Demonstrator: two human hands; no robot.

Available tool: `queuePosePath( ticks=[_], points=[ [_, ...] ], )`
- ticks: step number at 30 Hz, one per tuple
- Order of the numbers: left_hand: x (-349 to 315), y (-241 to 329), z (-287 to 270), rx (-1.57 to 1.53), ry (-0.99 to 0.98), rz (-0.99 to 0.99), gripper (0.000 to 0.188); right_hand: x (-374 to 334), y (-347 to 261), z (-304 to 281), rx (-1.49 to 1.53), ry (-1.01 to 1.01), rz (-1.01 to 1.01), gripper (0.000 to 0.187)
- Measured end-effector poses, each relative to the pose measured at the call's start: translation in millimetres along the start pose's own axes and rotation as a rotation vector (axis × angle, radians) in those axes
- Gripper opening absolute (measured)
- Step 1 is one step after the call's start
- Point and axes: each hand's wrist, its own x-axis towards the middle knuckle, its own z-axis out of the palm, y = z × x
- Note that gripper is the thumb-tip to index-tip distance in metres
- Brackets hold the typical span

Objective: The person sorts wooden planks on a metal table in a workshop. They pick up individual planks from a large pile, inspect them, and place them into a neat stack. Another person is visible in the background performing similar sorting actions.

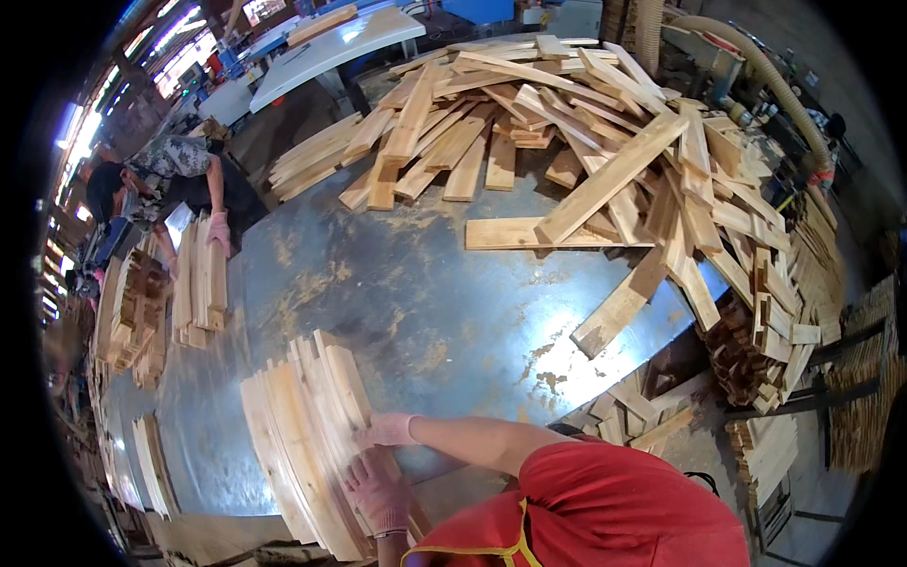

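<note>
We find the two gloved hands near each other, both at the right side of a row of pale boards (298,430). The left hand (378,493) lies with fingers spread against the boards; the right hand (389,430), just beyond it, touches the same side, its fingertips too blurred for us to tell whether they grip. The row sits on a metal table (378,274) marked with dust, directly left of both hands. Well left of the hands we note a small group of boards (151,465). Beyond the hands, to their left, a co-worker (179,170) handles another bundle (198,293). Beyond them, to their right, we record a jumbled heap of boards (614,180).
</note>
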Motion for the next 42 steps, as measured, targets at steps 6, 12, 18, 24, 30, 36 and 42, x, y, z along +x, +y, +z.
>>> queuePosePath(
  ticks=[6,12,18,24,30,36,42],
  points=[
    [10.6,-7.0,44.5,-0.06,0.129,-0.009,0.077,-173.4,-10.8,-126.6,0.021,0.294,-0.441,0.087],
    [93.0,128.6,-15.4,-0.44,0.093,0.465,0.065,-504.3,8.5,-301.3,-0.037,1.727,-0.624,0.053],
    [157.7,383.8,-78.7,-0.747,-0.397,0.785,0.077,-739.6,157.9,-482.1,0.203,1.924,-0.044,0.077],
    [187.9,614.5,-89.1,-0.906,-0.73,0.838,0.082,-718.0,205.8,-528.1,0.679,1.345,0.269,0.081],
    [176.3,710.4,-87.6,-1.183,-1.127,0.387,0.075,-641.9,234.6,-499.7,1.022,0.922,-0.404,0.054],
    [185.2,661.2,-77.0,-1.497,-1.001,0.429,0.059,-518.6,191.8,-410.6,1.258,0.976,-0.593,0.059],
    [167.3,457.6,-49.8,-1.409,-0.841,0.393,0.054,-401.2,161.7,-286.0,1.154,0.892,-0.493,0.082]
  ],
)
